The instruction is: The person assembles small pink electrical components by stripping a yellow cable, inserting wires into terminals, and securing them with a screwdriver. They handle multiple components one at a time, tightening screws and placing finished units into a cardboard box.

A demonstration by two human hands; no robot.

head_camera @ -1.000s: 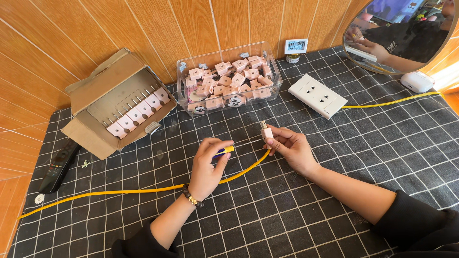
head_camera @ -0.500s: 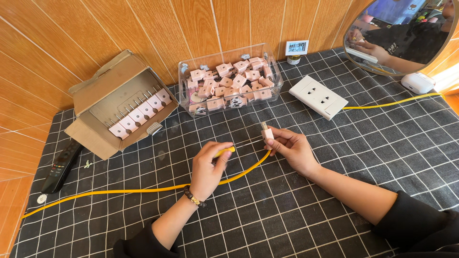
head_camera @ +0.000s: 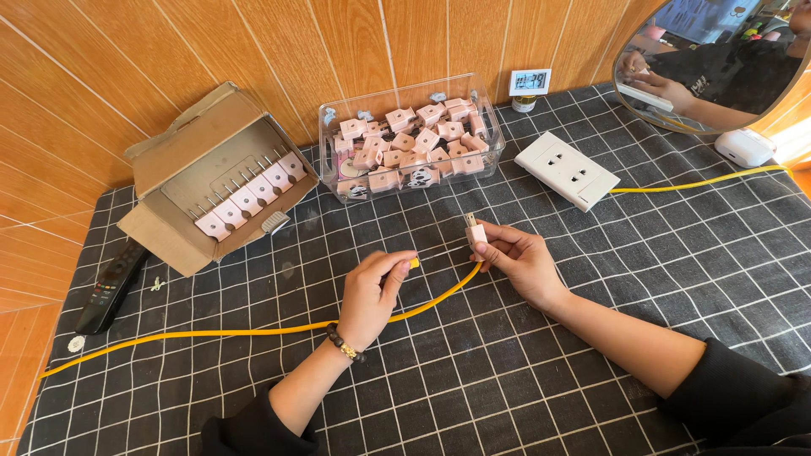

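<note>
Your black checked mat [head_camera: 524, 371] fills the frame, and the yellow cable [head_camera: 211, 333] runs across it from the lower left edge up to the middle, its long axis slanting gently upward to the right. Your left hand [head_camera: 372, 295] sits on that line at centre, fingers curled round the cable. Just right of it, your right hand [head_camera: 519, 257] pinches the pale pink plug [head_camera: 474, 231] at the cable's end, prongs pointing toward the top of the frame; how firmly is hard to tell.

Up and to the right lies the white socket plate [head_camera: 568, 169], nearer your right hand, with bare mat between. The cardboard box [head_camera: 190, 173] at upper left and the clear tub of pink plugs [head_camera: 410, 139] at top centre stand off to the side. A black remote [head_camera: 111, 287] rests at the left edge.
</note>
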